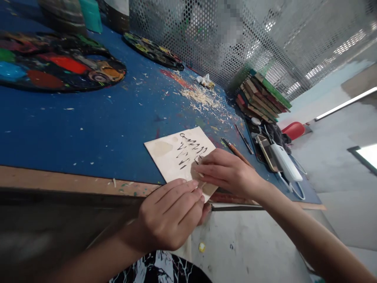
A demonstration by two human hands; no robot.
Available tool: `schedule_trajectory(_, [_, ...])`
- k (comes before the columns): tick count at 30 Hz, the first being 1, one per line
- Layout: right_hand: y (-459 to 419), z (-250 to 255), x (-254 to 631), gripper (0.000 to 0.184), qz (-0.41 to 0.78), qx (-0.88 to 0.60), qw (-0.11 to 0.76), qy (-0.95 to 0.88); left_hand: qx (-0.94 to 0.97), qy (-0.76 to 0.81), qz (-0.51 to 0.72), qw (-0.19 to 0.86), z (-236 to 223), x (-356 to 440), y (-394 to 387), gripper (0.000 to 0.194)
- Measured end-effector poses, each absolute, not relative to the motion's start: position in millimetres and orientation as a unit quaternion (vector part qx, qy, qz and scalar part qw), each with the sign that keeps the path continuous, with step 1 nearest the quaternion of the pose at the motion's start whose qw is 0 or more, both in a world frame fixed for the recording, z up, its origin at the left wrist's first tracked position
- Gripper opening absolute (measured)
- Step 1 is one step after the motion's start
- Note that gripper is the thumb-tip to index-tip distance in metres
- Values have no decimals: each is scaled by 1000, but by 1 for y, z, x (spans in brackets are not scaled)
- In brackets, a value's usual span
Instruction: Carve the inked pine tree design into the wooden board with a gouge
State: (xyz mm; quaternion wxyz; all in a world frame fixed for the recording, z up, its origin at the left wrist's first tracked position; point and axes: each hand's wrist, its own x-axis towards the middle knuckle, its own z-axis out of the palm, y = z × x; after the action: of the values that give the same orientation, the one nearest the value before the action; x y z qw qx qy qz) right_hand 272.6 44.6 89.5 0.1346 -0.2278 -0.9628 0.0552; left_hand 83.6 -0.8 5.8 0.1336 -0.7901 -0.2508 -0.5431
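Note:
A thin pale board (161, 151) with black brush-like marks and a brownish stain lies tilted at the table's front edge, its near corner jutting past the edge. My left hand (173, 212) is closed around that near corner, fingers on top and the thumb mostly hidden beneath. Over the board's right side, my right hand (226, 171) has its fingers bent together, the tips touching the surface by the marks. A tiny pale bit shows at those fingertips, too small to name. Just beyond the right hand lies a wooden-handled tool (236, 151), partly covered by it.
Pale shavings (203, 98) are scattered on the blue table (118, 129). Paint palettes (70, 67) and jars stand at the left. A slim dark tool (244, 139), a phone (268, 153), a white device with a cable (285, 161) and stacked books (263, 98) are at the right.

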Motion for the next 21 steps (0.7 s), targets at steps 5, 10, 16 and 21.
schedule_trajectory(5, [40,80,277,32,-54,-152,161,-974,-788,-254,-544,141,5,83,-1,6])
schedule_trajectory(10, [37,77,271,31,-15,-194,191,-962,-786,-253,-547,138,6,83,-1,6])
schedule_trajectory(16, [39,82,270,31,-18,-211,187,-959,-785,-248,-552,132,6,84,1,6])
schedule_trajectory(21, [30,81,274,17,-21,-316,197,-928,-790,-245,-546,131,6,84,0,7])
